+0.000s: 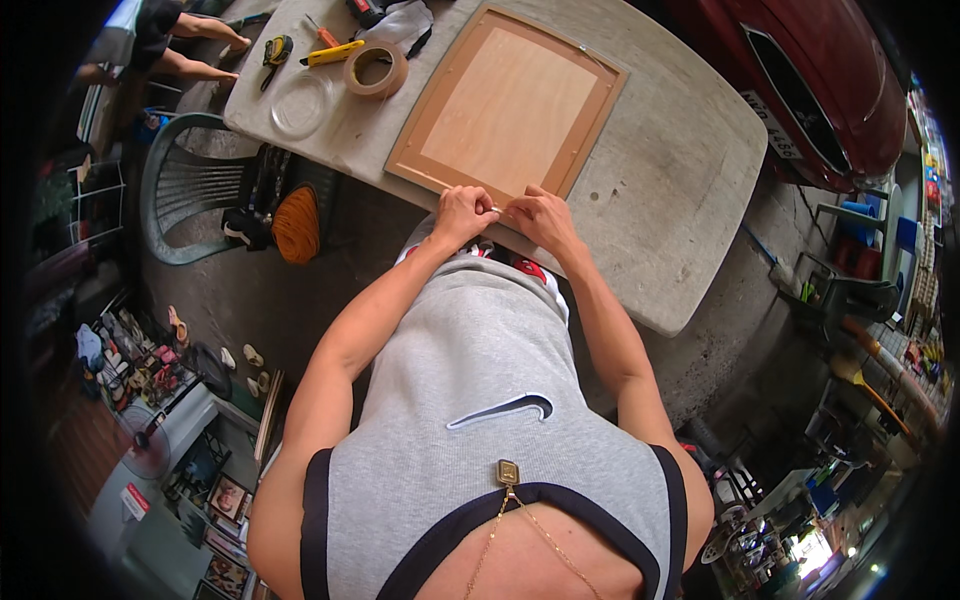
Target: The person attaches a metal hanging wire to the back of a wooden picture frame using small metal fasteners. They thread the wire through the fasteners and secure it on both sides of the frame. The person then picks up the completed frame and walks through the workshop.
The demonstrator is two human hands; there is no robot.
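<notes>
A picture frame (505,100) lies face down on the table, its wooden back bordered by brown tape. At its near edge, my left hand (464,214) is closed, thumb and fingers pinched together. Close beside it, my right hand (543,218) is pinched too, fingertips almost meeting the left ones. Something small and pale shows between the fingertips, too small to name. Left of the frame are a roll of brown tape (399,76), a yellow utility knife (335,54) and a clear round plastic item or coil (299,106).
The pale table (665,190) has a tape measure (278,49), a screwdriver (325,36) and a clear plastic bag (405,24) at far left. A green chair (165,190) stands left, a red car (850,90) far right. Another person's legs (205,55) show at far left.
</notes>
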